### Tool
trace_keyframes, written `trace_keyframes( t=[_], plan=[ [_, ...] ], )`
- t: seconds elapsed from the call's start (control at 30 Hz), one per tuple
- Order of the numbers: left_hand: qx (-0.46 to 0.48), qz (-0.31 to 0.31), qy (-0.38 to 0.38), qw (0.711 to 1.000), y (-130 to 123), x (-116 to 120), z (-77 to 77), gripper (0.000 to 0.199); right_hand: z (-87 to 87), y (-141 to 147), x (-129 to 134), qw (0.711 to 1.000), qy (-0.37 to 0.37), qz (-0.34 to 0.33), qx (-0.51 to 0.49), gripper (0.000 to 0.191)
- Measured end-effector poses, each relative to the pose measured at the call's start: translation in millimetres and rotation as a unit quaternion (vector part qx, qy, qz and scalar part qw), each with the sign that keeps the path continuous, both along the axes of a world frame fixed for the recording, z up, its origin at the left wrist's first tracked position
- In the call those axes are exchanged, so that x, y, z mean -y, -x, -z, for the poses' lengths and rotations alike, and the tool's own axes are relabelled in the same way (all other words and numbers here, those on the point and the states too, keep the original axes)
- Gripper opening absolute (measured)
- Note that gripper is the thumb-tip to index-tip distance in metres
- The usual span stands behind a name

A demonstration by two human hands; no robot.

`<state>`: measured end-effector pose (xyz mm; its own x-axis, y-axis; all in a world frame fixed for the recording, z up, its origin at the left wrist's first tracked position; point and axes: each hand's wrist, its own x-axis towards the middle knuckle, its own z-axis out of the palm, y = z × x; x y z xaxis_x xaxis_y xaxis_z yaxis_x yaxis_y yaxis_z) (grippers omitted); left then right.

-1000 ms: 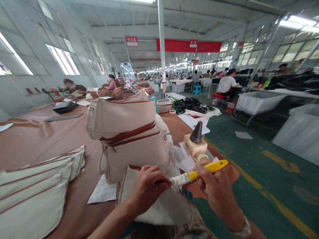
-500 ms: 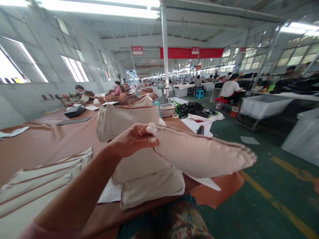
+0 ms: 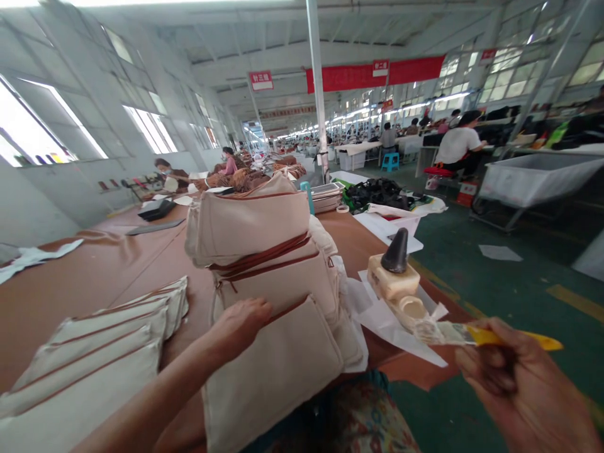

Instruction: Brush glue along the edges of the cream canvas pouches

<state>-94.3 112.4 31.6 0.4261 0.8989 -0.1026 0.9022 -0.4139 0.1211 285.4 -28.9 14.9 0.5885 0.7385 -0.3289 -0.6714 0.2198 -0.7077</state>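
At the edge of a brown worktop, a pale plastic jug topped by a black cone sits on white paper, its contents hidden. A yellow-handled brush, bristles coated whitish, points toward the jug's mouth, the right hand's fingers closed around it. A cream bag with brown trim leans before a stack of similar bags; the left hand stretches to its top edge, its grip impossible to tell.
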Motion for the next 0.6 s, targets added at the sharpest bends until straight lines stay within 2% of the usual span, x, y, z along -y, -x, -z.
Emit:
trace_keyframes(
  t=[0.13,0.23,0.43,0.6],
  plan=[
    [-0.013,-0.068,-0.033,0.997,-45.3,-1.2,23.4,0.024,11.8,15.4,-8.6,0.999,-0.021,-0.026,0.031,0.035],
    [-0.009,-0.116,-0.032,0.993,-64.1,-6.8,41.4,0.032,25.8,26.2,-15.1,0.997,-0.038,-0.060,0.044,0.037],
    [0.044,-0.129,0.027,0.990,-69.8,-7.7,62.4,0.025,53.8,54.6,-43.0,0.990,-0.021,-0.101,0.096,0.040],
    [0.114,-0.085,0.088,0.986,-68.7,1.8,72.2,0.016,61.1,70.0,-66.2,0.977,-0.028,-0.122,0.172,0.039]
  ],
)
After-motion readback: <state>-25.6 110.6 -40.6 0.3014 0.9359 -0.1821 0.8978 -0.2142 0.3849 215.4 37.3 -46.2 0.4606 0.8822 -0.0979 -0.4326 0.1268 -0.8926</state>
